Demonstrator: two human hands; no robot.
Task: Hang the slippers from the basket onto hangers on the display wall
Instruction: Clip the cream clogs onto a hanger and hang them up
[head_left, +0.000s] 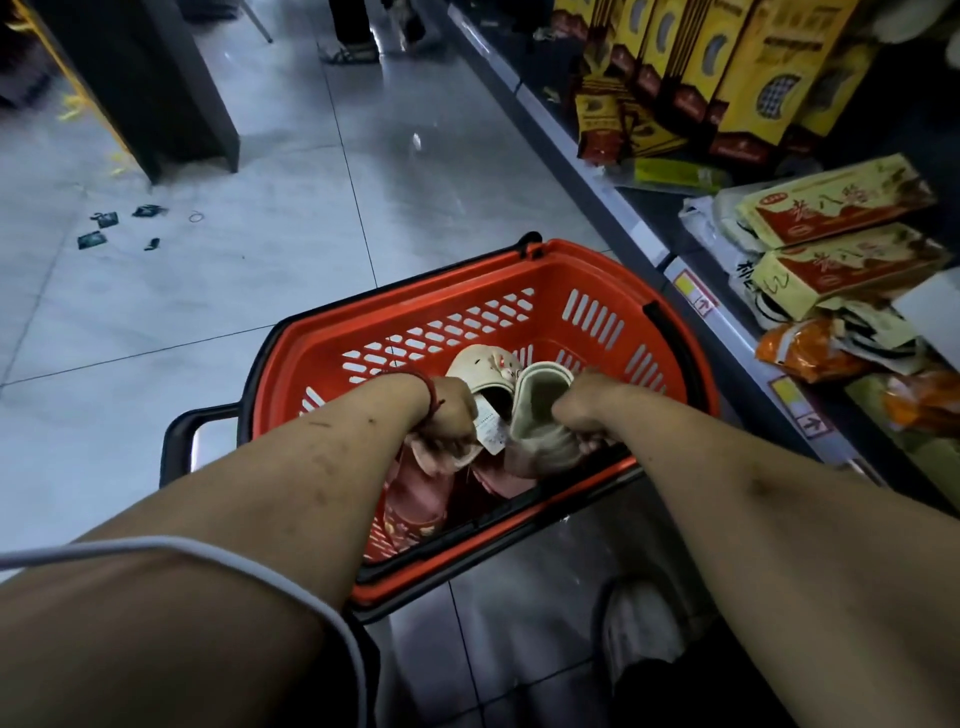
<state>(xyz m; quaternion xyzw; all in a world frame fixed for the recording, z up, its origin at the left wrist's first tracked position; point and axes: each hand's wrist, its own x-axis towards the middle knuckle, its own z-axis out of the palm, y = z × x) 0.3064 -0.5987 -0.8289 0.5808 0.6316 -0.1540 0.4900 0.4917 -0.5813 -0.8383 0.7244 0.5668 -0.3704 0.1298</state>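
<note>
A red plastic basket with black handles stands on the tiled floor below me. Both my hands reach into it. My left hand grips the heel end of a cream slipper that has a white paper tag hanging from it. My right hand grips a second cream slipper, its sole side turned up. The two slippers are held side by side above the basket's bottom. Pink slippers lie deeper in the basket, partly hidden under my left arm. No hangers or display wall are in view.
A low store shelf runs along the right, filled with yellow and red boxes and orange packets. A dark shelf unit stands at the far left. Scraps of litter lie on the floor. Another person's sandalled foot is at the top.
</note>
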